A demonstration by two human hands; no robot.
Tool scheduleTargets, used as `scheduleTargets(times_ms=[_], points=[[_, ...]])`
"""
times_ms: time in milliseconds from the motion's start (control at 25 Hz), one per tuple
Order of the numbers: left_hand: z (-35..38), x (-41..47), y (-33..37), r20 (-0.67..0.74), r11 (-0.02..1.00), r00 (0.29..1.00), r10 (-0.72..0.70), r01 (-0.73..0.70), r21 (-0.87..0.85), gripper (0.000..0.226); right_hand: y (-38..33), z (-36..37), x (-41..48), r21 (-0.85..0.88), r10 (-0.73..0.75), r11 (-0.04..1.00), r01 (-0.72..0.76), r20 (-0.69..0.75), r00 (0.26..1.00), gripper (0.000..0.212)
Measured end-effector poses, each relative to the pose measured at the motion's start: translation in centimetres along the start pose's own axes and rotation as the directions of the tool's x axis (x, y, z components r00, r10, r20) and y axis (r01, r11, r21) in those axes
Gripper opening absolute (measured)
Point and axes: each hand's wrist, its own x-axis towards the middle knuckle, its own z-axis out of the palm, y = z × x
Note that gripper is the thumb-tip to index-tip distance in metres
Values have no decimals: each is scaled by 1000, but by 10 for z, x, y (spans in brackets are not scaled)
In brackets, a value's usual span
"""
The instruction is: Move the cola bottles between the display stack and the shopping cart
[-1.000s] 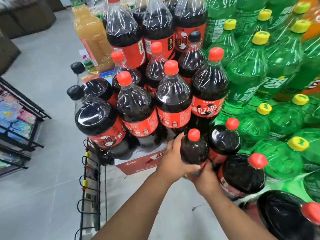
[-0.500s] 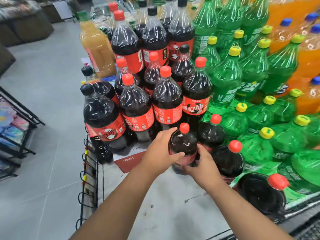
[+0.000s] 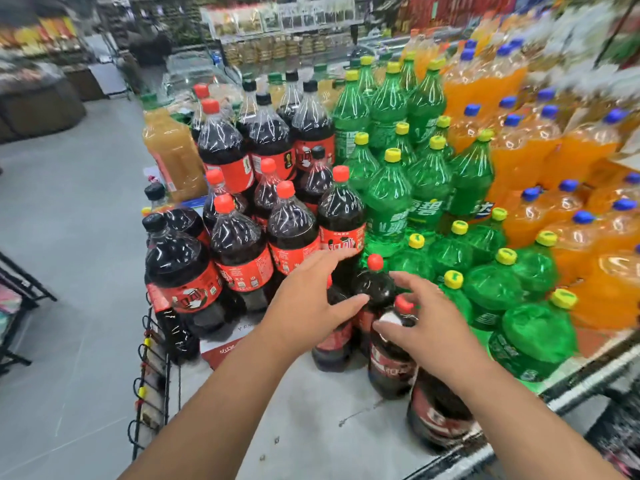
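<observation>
My left hand (image 3: 308, 306) and right hand (image 3: 429, 330) hover with fingers spread, gripping nothing. Between them a cola bottle (image 3: 333, 344) (cap hidden under my left palm) stands upright toward the display platform's (image 3: 304, 420) front edge.

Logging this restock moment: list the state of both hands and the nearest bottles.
left hand: open, fingers spread above the front cola bottle, holding nothing
right hand: open, fingers spread, holding nothing
front cola bottle: upright on the platform, cap hidden by the hand
middle cola bottle: upright, red cap on
green bottles: upright, yellow caps on
</observation>
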Motion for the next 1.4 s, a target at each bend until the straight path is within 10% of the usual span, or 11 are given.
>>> scheduleTargets(times_ms=[720, 1400], points=[[133, 3, 269, 212, 966, 943, 256, -242, -92, 68, 112, -247, -174, -83, 198, 969, -232, -299, 933, 75], [290, 7, 420, 446, 854, 729, 520, -425, -300, 65, 217, -355, -314, 14, 545, 784, -621, -495, 677, 79]])
